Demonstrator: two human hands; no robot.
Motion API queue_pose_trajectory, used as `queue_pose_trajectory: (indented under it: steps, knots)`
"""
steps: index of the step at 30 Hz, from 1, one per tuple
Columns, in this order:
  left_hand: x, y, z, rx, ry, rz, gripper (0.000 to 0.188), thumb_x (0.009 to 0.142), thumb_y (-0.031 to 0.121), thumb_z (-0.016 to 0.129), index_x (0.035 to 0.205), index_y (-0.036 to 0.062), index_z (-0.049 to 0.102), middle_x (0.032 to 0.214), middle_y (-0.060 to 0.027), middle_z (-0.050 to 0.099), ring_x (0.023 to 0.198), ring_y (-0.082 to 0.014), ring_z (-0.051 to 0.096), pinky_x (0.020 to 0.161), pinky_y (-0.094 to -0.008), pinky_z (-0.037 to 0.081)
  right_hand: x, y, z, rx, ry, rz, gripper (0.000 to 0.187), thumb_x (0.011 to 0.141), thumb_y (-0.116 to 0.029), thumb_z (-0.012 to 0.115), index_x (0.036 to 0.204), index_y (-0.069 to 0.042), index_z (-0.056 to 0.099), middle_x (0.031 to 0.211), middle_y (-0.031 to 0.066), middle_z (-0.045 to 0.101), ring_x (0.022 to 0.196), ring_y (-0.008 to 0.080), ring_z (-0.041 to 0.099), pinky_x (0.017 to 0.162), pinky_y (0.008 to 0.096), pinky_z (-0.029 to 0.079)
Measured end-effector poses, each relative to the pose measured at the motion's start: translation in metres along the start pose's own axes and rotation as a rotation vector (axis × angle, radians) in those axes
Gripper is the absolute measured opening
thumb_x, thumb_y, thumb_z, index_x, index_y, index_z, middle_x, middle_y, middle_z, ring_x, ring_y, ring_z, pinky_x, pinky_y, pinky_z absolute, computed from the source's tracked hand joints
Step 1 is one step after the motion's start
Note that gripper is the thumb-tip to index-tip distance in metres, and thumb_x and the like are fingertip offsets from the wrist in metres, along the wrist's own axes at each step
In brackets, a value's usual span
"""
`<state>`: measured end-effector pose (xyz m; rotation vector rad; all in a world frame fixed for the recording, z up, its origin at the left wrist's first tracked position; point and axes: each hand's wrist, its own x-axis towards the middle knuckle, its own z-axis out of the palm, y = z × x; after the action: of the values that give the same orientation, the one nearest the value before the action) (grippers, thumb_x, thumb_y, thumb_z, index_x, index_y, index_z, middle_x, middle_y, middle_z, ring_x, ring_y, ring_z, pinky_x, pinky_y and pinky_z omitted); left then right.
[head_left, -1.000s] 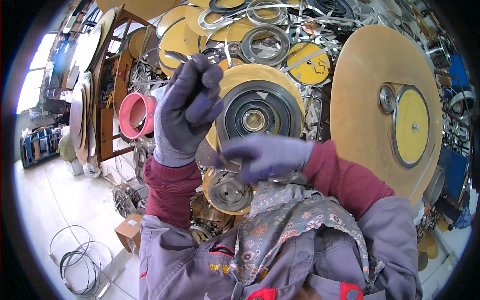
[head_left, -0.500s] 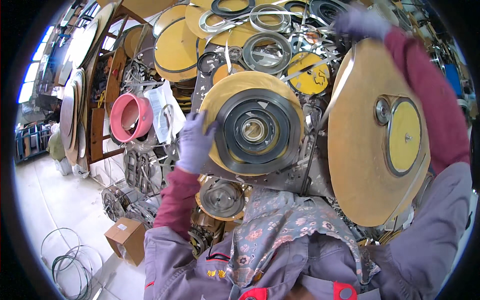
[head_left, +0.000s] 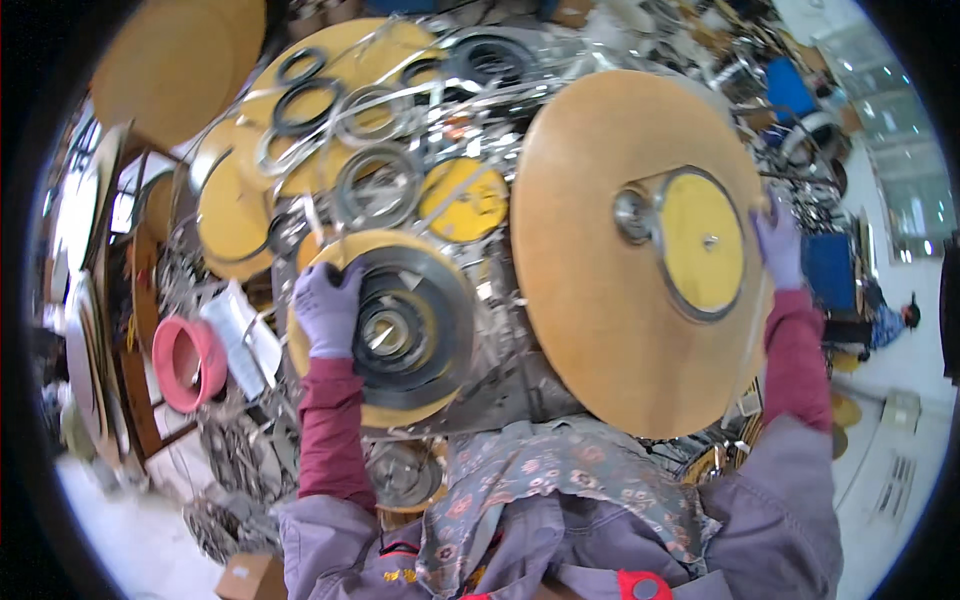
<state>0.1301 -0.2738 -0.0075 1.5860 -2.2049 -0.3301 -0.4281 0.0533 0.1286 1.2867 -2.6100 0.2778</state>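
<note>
And there sat the coil [head_left: 452,305], dark and ringed, on its yellow disc [head_left: 390,415]; likely heavy, springy and slick, best taken by disc and rim together; the left hand [head_left: 328,308] lay at its left edge, thumb and fingers spread; the right hand [head_left: 779,243] met the big disc's [head_left: 600,330] right rim, pinching or not, I couldn't tell; scrap [head_left: 495,285] littered the bench [head_left: 515,378]; pale floor [head_left: 105,500] lay left.

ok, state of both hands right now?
Left hand: open, at the left side of the dark coil.
Right hand: at the large tan disc's right edge; can't tell if gripping.
</note>
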Motion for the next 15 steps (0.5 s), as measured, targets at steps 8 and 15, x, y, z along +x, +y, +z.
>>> queue_pose_trajectory:
  steps: [8,15]
  knots:
    - [0.023,0.067,0.076,0.295,-0.029,0.098,0.030,0.080,0.035,0.062,0.083,0.0053,0.062,0.080,-0.0149,0.064,0.080,-0.0333,0.061,0.074,-0.0429,0.046,-0.273,0.189,0.044,-0.296,-0.239,0.834,0.072,0.082,-0.051,0.059,0.136,-0.007,0.037,0.132,0.0303,0.040,0.123,0.0439,0.039,0.100,0.0472,0.035]
    - [0.092,0.178,0.126,0.389,-0.094,-0.042,0.032,0.083,0.030,0.057,0.093,0.0006,0.063,0.095,-0.0227,0.065,0.090,-0.0374,0.063,0.079,-0.0446,0.048,-0.377,0.212,0.068,0.276,0.016,0.914,0.068,0.086,-0.031,0.062,0.139,0.000,0.032,0.132,0.0257,0.043,0.124,0.0387,0.041,0.103,0.0436,0.033]
